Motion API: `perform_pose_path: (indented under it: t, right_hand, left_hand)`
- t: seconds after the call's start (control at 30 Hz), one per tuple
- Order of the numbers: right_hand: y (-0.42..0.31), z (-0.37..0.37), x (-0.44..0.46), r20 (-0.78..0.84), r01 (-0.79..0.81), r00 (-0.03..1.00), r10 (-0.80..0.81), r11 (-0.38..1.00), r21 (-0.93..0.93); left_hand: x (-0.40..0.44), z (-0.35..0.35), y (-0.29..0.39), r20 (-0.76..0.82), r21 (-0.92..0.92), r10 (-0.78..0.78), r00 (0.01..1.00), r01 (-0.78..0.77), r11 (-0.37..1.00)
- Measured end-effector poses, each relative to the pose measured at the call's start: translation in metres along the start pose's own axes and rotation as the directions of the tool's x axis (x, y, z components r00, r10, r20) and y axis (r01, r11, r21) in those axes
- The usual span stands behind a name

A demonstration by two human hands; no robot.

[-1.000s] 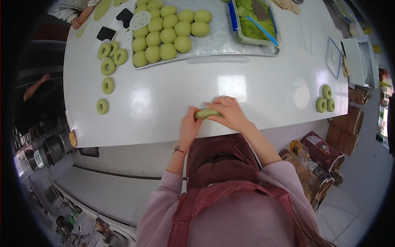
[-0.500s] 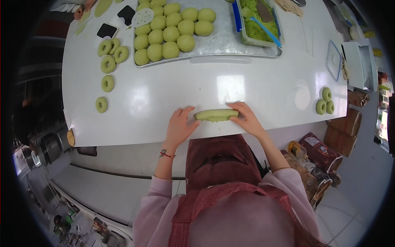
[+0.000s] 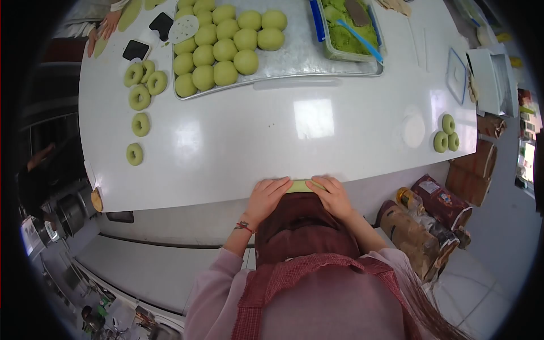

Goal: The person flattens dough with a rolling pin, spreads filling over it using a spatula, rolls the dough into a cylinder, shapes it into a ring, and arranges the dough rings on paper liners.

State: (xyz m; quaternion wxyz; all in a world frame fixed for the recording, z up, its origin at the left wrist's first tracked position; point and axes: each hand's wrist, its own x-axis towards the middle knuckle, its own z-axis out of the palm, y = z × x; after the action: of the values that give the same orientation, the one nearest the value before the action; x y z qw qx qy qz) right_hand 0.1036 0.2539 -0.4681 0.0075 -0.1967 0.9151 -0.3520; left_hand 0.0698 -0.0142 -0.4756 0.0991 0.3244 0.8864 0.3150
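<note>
A pale green dough roll (image 3: 300,186) lies crosswise at the front edge of the white table (image 3: 226,147). My left hand (image 3: 270,197) lies over its left end, fingers extended and lying flat. On the right end rests my right hand (image 3: 333,195), its fingers also stretched out over the dough. Only the middle of the roll shows between the hands; its ends are hidden under them.
Dough balls (image 3: 225,50) fill the left of a metal tray (image 3: 294,65). A tub of green filling (image 3: 345,34) stands on its right. Dough rings lie at left (image 3: 140,124) and right (image 3: 448,123). Another person's hands (image 3: 107,25) are at the upper left.
The roll has moved toward me, to the table edge. My hands, beside its ends half a second ago, now lie over it. The other person's hands have moved in the view.
</note>
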Motion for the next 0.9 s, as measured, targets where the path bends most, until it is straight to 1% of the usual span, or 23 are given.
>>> perform_pose_path:
  t: [0.03, 0.1, 0.13, 0.2, 0.23, 0.27, 0.3, 0.33, 0.37, 0.4, 0.43, 0.47, 0.5, 0.57, 0.6, 0.63, 0.67, 0.7, 0.73, 0.77, 0.83, 0.87, 0.9]
  right_hand:
    - [0.003, -0.005, 0.008, -0.021, -0.006, 1.000, 0.007, 0.997, 0.077]
    - [0.004, -0.020, 0.042, -0.016, -0.338, 0.933, 0.360, 0.889, 0.308]
    - [0.014, -0.020, 0.065, -0.103, -0.322, 0.922, 0.373, 0.887, 0.331]
    - [0.033, -0.024, 0.102, -0.110, -0.126, 0.987, 0.114, 0.986, -0.112]
    - [0.039, -0.026, 0.120, -0.113, -0.121, 0.988, 0.108, 0.986, -0.116]
    - [0.045, -0.025, 0.137, -0.152, -0.134, 0.981, 0.119, 0.987, -0.090]
    - [0.047, -0.022, 0.153, -0.191, -0.150, 0.972, 0.136, 0.987, -0.062]
    - [0.042, -0.013, 0.178, -0.157, -0.238, 0.949, 0.274, 0.947, 0.215]
    - [0.030, 0.002, 0.205, -0.090, -0.304, 0.917, 0.389, 0.827, 0.472]
    - [0.024, 0.032, 0.222, -0.163, -0.172, 0.921, 0.354, 0.745, 0.645]
    - [0.026, 0.048, 0.212, -0.206, -0.172, 0.941, 0.268, 0.904, 0.393]
    - [0.019, 0.059, 0.197, -0.220, -0.156, 0.959, 0.177, 0.982, 0.107]
    - [0.008, 0.054, 0.171, -0.128, -0.161, 0.976, 0.174, 0.981, 0.104]
    - [-0.026, 0.038, 0.079, 0.085, -0.203, 0.976, 0.199, 0.978, 0.047]
    - [-0.040, 0.030, 0.041, 0.194, -0.220, 0.956, 0.219, 0.975, -0.018]
    - [-0.048, 0.023, 0.018, 0.263, -0.247, 0.931, 0.252, 0.968, -0.050]
    - [-0.051, 0.020, 0.009, 0.327, -0.271, 0.902, 0.283, 0.959, -0.083]
    - [-0.047, 0.024, 0.028, 0.244, -0.306, 0.916, 0.319, 0.948, -0.094]
    - [-0.038, 0.033, 0.051, 0.123, -0.321, 0.926, 0.357, 0.915, -0.244]
    - [-0.021, 0.034, 0.092, -0.009, -0.338, 0.931, 0.364, 0.856, -0.391]
    - [0.013, 0.025, 0.155, -0.154, -0.359, 0.933, 0.325, 0.828, -0.430]
    - [0.014, 0.021, 0.152, -0.153, -0.361, 0.933, 0.327, 0.828, -0.430]
    - [0.016, 0.017, 0.146, -0.063, -0.254, 0.966, 0.251, 0.878, -0.406]
  left_hand:
    - [0.008, -0.006, -0.003, 0.027, -0.082, -0.030, 0.999, 0.032, 0.996]
    - [0.034, -0.017, -0.013, -0.108, -0.398, -0.280, 0.954, 0.217, 0.891]
    - [0.053, -0.032, -0.015, -0.098, -0.491, -0.388, 0.916, 0.295, 0.820]
    - [0.083, -0.041, -0.028, -0.126, -0.211, -0.351, 0.928, 0.320, 0.924]
    - [0.092, -0.048, -0.025, -0.133, -0.211, -0.348, 0.928, 0.317, 0.925]
    - [0.102, -0.054, -0.021, -0.227, 0.077, -0.356, 0.906, 0.381, 0.921]
    - [0.112, -0.055, -0.018, -0.316, 0.350, -0.335, 0.888, 0.438, 0.828]
    - [0.127, -0.049, -0.021, -0.314, 0.352, -0.328, 0.891, 0.430, 0.831]
    - [0.149, -0.037, -0.028, -0.325, 0.355, -0.260, 0.909, 0.372, 0.858]
    - [0.167, -0.023, -0.034, -0.343, 0.359, -0.187, 0.920, 0.313, 0.879]
    - [0.168, 0.000, -0.035, -0.392, 0.163, -0.216, 0.894, 0.298, 0.940]
    - [0.153, 0.007, -0.034, -0.301, 0.103, -0.256, 0.918, 0.299, 0.949]
    - [0.136, 0.010, -0.031, -0.218, 0.047, -0.281, 0.935, 0.298, 0.953]
    - [0.072, 0.021, -0.006, 0.045, 0.259, -0.153, 0.987, 0.137, 0.956]
    - [0.034, 0.034, 0.009, 0.018, 0.338, -0.129, 0.992, 0.115, 0.934]
    - [0.008, 0.034, 0.026, 0.050, 0.167, -0.206, 0.977, 0.195, 0.966]
    - [0.022, 0.031, 0.023, 0.045, 0.169, -0.199, 0.979, 0.189, 0.967]
    - [0.038, 0.029, 0.023, -0.010, 0.212, -0.305, 0.952, 0.300, 0.930]
    - [0.051, 0.026, 0.020, -0.062, 0.247, -0.410, 0.910, 0.412, 0.877]
    - [0.082, 0.019, 0.005, -0.203, 0.317, -0.426, 0.882, 0.470, 0.823]
    - [0.138, -0.006, -0.022, -0.330, 0.313, -0.443, 0.834, 0.539, 0.782]
    - [0.132, -0.008, -0.027, -0.328, 0.313, -0.444, 0.834, 0.539, 0.782]
    - [0.125, -0.011, -0.031, -0.215, 0.342, -0.326, 0.921, 0.383, 0.858]
